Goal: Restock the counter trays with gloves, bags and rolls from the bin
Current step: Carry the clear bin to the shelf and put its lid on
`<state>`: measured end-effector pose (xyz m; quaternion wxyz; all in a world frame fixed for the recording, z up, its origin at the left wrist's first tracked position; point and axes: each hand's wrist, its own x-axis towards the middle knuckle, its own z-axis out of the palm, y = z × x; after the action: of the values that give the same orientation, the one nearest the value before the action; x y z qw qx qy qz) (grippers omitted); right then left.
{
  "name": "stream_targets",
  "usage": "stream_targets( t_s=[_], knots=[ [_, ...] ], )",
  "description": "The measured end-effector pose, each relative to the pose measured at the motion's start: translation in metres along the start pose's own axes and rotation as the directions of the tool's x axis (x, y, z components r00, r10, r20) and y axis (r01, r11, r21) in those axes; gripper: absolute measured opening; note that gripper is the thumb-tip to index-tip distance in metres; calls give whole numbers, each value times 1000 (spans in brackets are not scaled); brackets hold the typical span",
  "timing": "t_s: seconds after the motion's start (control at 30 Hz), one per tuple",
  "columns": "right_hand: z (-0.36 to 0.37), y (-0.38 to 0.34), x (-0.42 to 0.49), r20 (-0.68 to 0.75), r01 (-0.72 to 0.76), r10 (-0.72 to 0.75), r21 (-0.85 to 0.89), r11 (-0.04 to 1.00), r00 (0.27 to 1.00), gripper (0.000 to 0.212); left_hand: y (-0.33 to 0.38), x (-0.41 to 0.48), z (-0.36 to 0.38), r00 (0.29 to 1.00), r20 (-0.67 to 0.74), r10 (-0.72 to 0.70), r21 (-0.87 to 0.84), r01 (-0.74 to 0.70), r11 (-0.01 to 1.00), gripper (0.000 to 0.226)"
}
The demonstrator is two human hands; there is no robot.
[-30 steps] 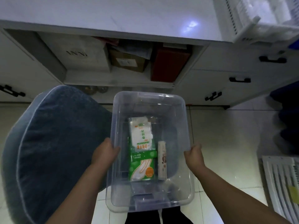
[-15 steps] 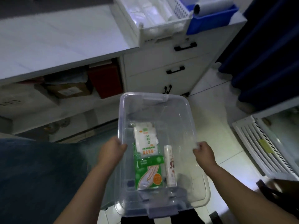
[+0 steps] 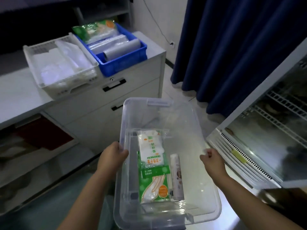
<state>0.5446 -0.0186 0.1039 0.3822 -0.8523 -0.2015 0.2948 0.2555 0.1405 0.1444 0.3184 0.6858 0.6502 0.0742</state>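
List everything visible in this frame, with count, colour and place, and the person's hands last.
clear bin: 1, transparent, held above the floor
glove packs: 2, green and white, overlapping in the bin
small roll: 1, white, in the bin right of the packs
white tray: 1, white, on the counter, holding clear plastic bags
blue tray: 1, blue, on the counter right of the white tray, holding a green pack, bags and a grey roll
grey roll: 1, grey, at the blue tray's front
curtain: 1, dark blue, far right
glass-door cooler: 1, white, right
left hand: gripping the bin's left rim
right hand: gripping the bin's right rim
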Motion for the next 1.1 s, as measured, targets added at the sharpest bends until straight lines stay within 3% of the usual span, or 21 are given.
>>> stream_targets(
  t_s=[0.37, 0.63, 0.8, 1.1],
  knots=[
    [-89, -39, 121, -146, 37, -33, 22, 999, 989, 20, 134, 81, 51, 988, 89, 124, -41, -120, 992, 16],
    [-107, -88, 235, -254, 35, -41, -27, 999, 966, 23, 252, 224, 65, 948, 142, 285, 45, -293, 955, 22],
    [-108, -151, 327, -332, 47, -66, -65, 997, 941, 33, 323, 320, 61, 937, 197, 288, 56, -304, 951, 23],
    [-114, -237, 478, -382, 90, -114, -80, 993, 917, 33, 432, 462, 49, 901, 39, 433, 135, -434, 891, 24]
  ],
)
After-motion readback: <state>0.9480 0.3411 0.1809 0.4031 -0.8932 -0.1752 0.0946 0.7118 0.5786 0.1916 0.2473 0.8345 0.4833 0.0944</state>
